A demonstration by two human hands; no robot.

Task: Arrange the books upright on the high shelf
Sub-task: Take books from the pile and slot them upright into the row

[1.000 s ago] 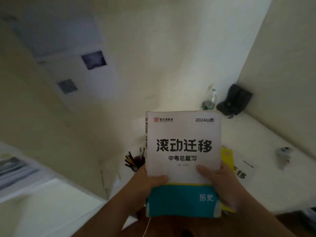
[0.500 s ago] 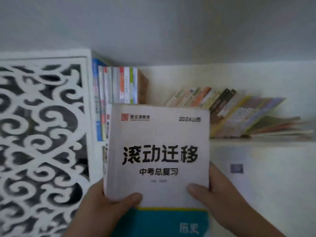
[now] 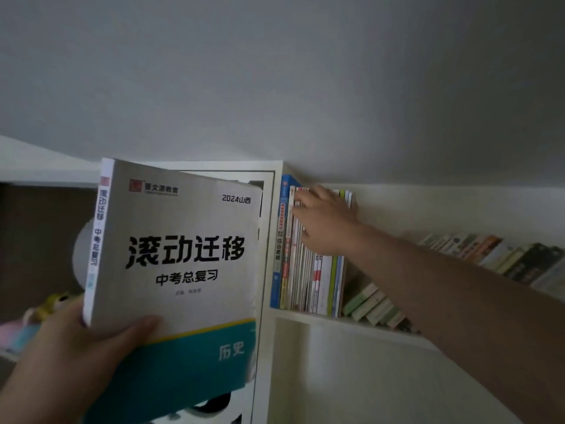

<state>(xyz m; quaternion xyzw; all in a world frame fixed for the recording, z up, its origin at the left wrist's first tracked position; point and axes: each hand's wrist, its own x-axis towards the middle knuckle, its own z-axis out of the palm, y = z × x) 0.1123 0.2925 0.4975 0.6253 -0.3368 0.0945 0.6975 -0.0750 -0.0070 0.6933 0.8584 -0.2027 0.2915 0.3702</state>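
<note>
While the left hand (image 3: 70, 350) grips the workbook (image 3: 177, 270), right fingers (image 3: 301, 198) press upright books (image 3: 308, 270).

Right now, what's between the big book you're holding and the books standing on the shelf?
In the head view, a white upright cabinet panel stands between the big book in the left hand and the standing books.
</note>
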